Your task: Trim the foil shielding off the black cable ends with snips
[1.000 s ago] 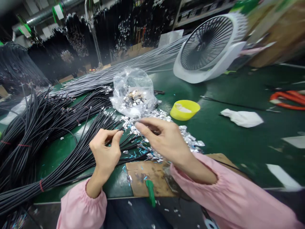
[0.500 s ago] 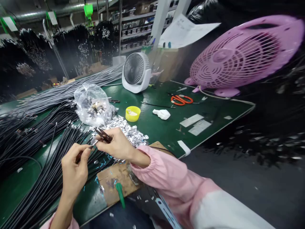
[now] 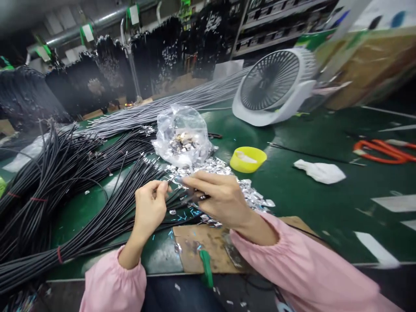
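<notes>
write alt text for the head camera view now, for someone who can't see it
A left hand, its grip pinched shut, and a right hand holding a mostly hidden dark tool nearly meet above a green table. Silver scraps, a clear bag and a yellow dish sit beyond; black cables lie to the left.

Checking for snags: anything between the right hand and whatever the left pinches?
Nothing visible. The right hand, with a dark tool, is close up to the left hand; contact is unclear. Foil scraps and the bag lie beyond, not between.
</notes>
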{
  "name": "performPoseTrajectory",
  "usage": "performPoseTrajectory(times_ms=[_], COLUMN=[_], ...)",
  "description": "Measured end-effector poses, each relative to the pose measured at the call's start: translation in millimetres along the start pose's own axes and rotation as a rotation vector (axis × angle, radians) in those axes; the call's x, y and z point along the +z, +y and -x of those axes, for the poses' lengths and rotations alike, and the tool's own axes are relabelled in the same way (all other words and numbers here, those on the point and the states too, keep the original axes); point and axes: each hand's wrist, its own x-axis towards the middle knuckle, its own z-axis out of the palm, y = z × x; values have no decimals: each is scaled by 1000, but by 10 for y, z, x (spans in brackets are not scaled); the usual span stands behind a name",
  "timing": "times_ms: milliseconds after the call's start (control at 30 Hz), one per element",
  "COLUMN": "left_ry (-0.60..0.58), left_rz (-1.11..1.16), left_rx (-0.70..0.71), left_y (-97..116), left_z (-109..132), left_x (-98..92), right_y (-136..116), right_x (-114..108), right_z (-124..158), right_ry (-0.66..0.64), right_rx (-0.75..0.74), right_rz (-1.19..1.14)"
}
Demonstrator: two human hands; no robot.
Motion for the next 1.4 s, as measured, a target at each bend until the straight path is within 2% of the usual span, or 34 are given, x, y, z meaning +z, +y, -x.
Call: performPoseTrajectory(times_ms=[133, 233, 333, 433, 733, 1000, 1133, 1267, 1400], left_ry=[25, 39, 52, 80, 153, 345, 391, 335, 154], left_rz=[149, 131, 78, 58, -28, -232, -318, -374, -311], left_rx=[9, 71, 131, 173, 278, 503, 566, 597, 509], left_y=[-42, -70, -88, -85, -67, -95, -128, -152, -104], left_z=[4, 13, 32, 54, 105, 166, 166, 173, 187], left_x=[-24, -22, -5, 5, 28, 140, 142, 130, 96], right_y=[-3, -39, -87, -109, -134, -155, -159, -144, -142], right_x=[29, 25, 4, -10, -20, -3, -8, -3, -10], right_z=[-21, -75, -118, -129, -121, -95, -94, -95, -94], right_ry=[15, 9, -17, -11, -23, -84, -87, -93, -73], right_rx=[304, 400, 441, 477, 570, 758, 776, 785, 721], right_rz=[45, -212, -440, -515, -521, -593, -588, -555, -416])
